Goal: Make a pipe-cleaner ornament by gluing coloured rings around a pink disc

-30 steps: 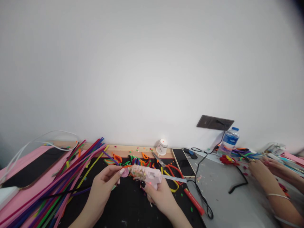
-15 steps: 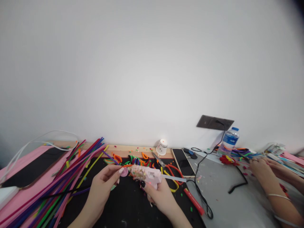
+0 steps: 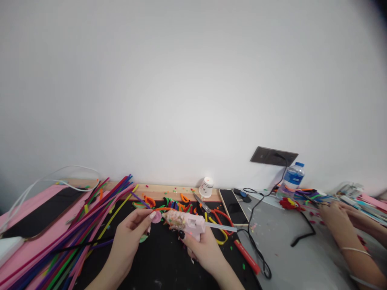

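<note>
My right hand [image 3: 201, 245] grips a pale pink glue gun [image 3: 187, 222], its nozzle pointing left and crusted with coloured bits. A clear glue stick [image 3: 220, 227] juts from the gun's back end. Between thumb and finger of my left hand [image 3: 131, 231] is a small pink disc [image 3: 156, 218], close in front of the nozzle; whether they touch I cannot tell. Something green [image 3: 143, 238] shows just below my left fingers. Behind the gun lie bent pipe cleaner pieces [image 3: 178, 204] in orange and green, on a black mat [image 3: 157, 266].
Long pipe cleaners [image 3: 81, 233] and a tablet-like black slab [image 3: 45, 211] fill the left. Scissors [image 3: 222, 217], a phone [image 3: 233, 206], a paper cup [image 3: 206, 187], a red tube [image 3: 247, 256] and a bottle [image 3: 292, 179] stand or lie rightward. Another person's hands [image 3: 335, 215] work at far right.
Almost nothing differs. The pink disc in my left fingers has shifted very slightly left, and the glue gun stays in place.
</note>
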